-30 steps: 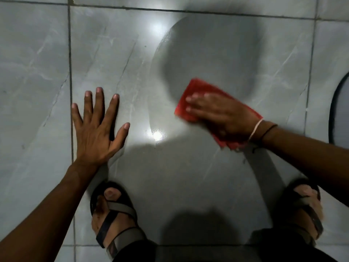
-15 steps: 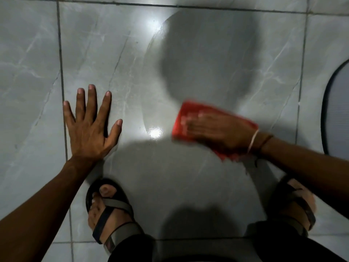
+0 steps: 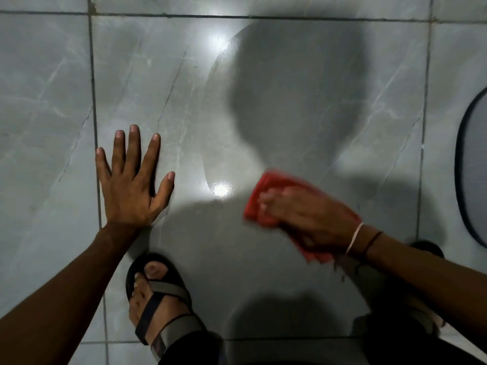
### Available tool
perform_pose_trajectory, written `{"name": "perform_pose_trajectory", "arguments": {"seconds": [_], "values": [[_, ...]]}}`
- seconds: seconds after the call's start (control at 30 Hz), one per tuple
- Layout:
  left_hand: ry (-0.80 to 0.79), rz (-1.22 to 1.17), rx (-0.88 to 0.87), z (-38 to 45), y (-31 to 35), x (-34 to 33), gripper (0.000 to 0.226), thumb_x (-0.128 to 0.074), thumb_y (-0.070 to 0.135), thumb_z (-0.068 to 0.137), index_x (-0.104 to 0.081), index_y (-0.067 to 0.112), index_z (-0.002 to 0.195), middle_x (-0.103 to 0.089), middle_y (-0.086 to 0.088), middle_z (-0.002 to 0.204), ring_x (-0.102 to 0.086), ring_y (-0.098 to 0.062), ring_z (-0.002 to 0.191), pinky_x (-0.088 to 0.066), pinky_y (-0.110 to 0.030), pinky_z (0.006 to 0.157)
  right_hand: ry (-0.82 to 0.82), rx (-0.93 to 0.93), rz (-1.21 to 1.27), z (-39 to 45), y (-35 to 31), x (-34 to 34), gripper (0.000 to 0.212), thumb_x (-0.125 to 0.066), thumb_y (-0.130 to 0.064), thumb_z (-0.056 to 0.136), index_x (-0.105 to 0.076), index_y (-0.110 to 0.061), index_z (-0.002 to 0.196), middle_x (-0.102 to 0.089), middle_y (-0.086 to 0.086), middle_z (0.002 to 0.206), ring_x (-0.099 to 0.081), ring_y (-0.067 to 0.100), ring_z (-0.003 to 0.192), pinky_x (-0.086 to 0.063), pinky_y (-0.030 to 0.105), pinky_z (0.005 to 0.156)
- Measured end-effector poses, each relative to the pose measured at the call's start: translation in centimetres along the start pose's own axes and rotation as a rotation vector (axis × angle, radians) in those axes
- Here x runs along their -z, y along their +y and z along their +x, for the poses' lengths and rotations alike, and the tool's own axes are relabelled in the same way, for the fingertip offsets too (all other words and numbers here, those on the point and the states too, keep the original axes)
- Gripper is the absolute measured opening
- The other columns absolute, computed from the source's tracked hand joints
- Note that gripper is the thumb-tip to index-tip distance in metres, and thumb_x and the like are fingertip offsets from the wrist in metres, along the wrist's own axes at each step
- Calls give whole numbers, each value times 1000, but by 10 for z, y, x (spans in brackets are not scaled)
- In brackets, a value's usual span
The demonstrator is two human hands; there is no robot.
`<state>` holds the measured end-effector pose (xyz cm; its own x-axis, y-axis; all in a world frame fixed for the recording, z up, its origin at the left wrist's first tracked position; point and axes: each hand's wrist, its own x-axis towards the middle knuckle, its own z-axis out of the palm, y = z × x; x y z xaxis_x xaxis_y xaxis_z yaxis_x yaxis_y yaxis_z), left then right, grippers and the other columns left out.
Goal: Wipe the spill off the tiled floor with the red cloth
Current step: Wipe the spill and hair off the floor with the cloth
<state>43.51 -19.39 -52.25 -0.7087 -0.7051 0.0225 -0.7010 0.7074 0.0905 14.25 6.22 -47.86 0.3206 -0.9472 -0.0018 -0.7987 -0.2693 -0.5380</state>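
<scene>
— Grey marbled floor [image 3: 303, 272] fills the view, big glossy tiles with dark grout lines, two bright glints of light on the middle tile. What's on it?

— A wet film, the spill [image 3: 263, 106], spreads over the far half of that tile; its curved edge runs down past the lower glint. A dark-rimmed mat [image 3: 474, 164] cuts in at the right edge.

— And the person?

— Crouched, both forearms reaching in. A sandal [image 3: 158, 299] with grey straps sits under the left arm; the other foot is mostly hidden behind the right arm.

— Hands?

— Left hand [image 3: 131, 191] lies flat on the tile beside a grout line, fingers splayed wide, holding nothing. Right hand [image 3: 308, 217] presses down on the cloth [image 3: 266, 196], fingers laid together on top. It's motion-blurred, so whether the fingertips curl around the edge I cannot tell.

— Where's the cloth?

— On the floor, near the spill's lower edge, just right of the lower glint, red showing ahead of the fingers and behind the wrist. Two thin bands [image 3: 363, 238] circle that wrist.
</scene>
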Motion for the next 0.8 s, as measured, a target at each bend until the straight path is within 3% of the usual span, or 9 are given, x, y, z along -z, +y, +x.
{"name": "perform_pose_trajectory", "arguments": {"seconds": [0.1,0.17,0.27,0.33,0.47,0.6,0.7,0.8], "values": [[5,9,-9,1,-1,-1,76,-31,59,106,-22,20,170,-17,-19,177,-17,-41,163,-12,-69,128,196,-544,-133,14,27,16,55,-50,-7,101,-40,-6,156,-38,15,164,-32,29,155,-32,54,125],[10,5,-8,0,0,-1,75,-32,58,106,-21,20,170,-18,-19,177,-17,-42,163,-13,-70,128,185,-515,-148,15,6,0,55,-52,-15,104,-40,-6,156,-36,16,165,-30,29,156,-28,51,128],[21,-5,-10,0,-1,0,75,-33,57,106,-25,19,170,-20,-19,176,-19,-42,163,-15,-70,127,-77,-3,-153,1,-9,-12,53,-44,-22,106,-40,-8,156,-36,14,165,-31,27,156,-30,46,128],[27,-11,-14,0,1,1,74,-34,56,106,-27,18,169,-21,-20,176,-20,-43,162,-15,-71,127,-141,107,-146,-6,12,-3,52,-37,-22,106,-40,-10,157,-35,11,166,-30,24,157,-28,42,129],[29,-15,-19,0,0,1,75,-33,57,106,-25,18,170,-20,-20,176,-19,-43,162,-14,-70,128,81,-302,-210,-30,69,33,58,-50,-9,96,-45,-8,154,-39,17,163,-35,32,154,-27,48,129],[30,-24,-10,0,1,0,76,-31,58,105,-25,17,169,-17,-19,177,-17,-42,163,-12,-70,128,359,-692,-155,-24,127,71,53,-47,-9,105,-39,-9,157,-35,16,165,-31,30,156,-23,48,131],[28,-22,-13,1,1,-1,77,-30,58,104,-24,18,170,-16,-18,178,-16,-42,163,-12,-71,128,501,-820,-234,36,148,76,51,-43,-11,108,-35,-7,158,-34,17,166,-29,31,156,-19,44,132],[28,-23,-10,2,1,-1,78,-31,58,104,-24,18,170,-17,-18,177,-16,-42,163,-13,-71,127,533,-671,-367,109,128,56,51,-47,-5,103,-42,0,154,-42,21,160,-39,34,151,-28,47,128]]}}
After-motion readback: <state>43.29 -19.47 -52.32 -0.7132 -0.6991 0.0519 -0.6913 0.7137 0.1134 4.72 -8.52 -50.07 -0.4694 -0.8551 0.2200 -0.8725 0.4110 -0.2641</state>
